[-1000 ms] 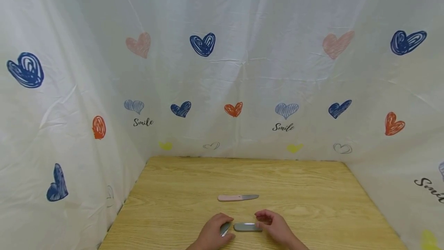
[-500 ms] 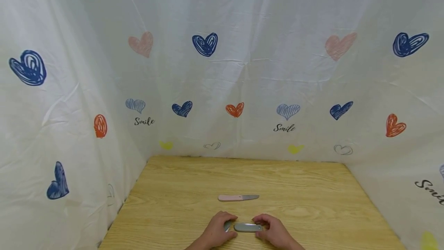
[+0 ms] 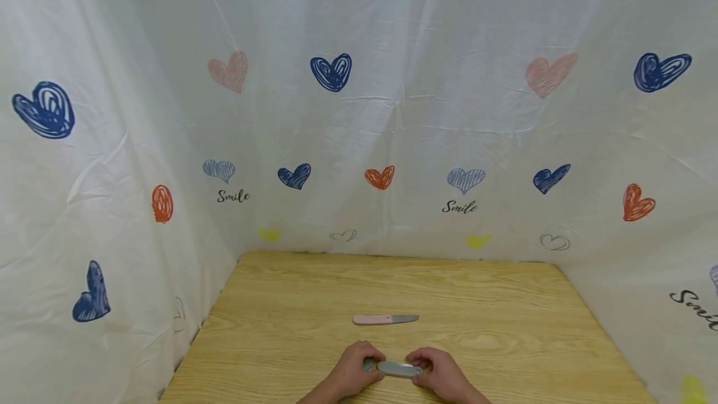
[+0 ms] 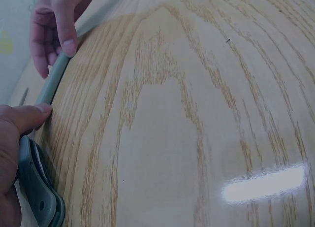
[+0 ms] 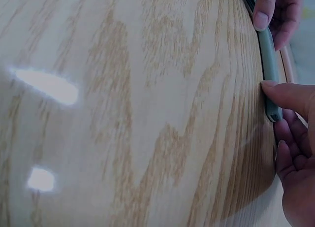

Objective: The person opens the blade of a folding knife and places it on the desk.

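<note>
A grey-green folding knife (image 3: 397,368), folded, spans the gap between my hands near the table's front. My left hand (image 3: 354,369) pinches its left end between thumb and fingers. In the left wrist view, a second grey-green folding knife (image 4: 38,190) with a round pivot lies in that same palm, partly covered by the hand. My right hand (image 3: 441,373) pinches the right end of the first knife, thumb (image 5: 280,91) on the near side. Beyond the hands, a pink-handled knife (image 3: 373,320) lies with its blade out to the right.
The wood-grain table (image 3: 280,292) carries all of this. White curtains (image 3: 392,117) printed with hearts and "Smile" stand behind it and at both sides. Light glares off the tabletop in both wrist views.
The left hand has moved right to the first folding knife's left end, and the right fingers have gripped its right end. That knife has tipped slightly, right end lower. The pink-handled knife has stayed put.
</note>
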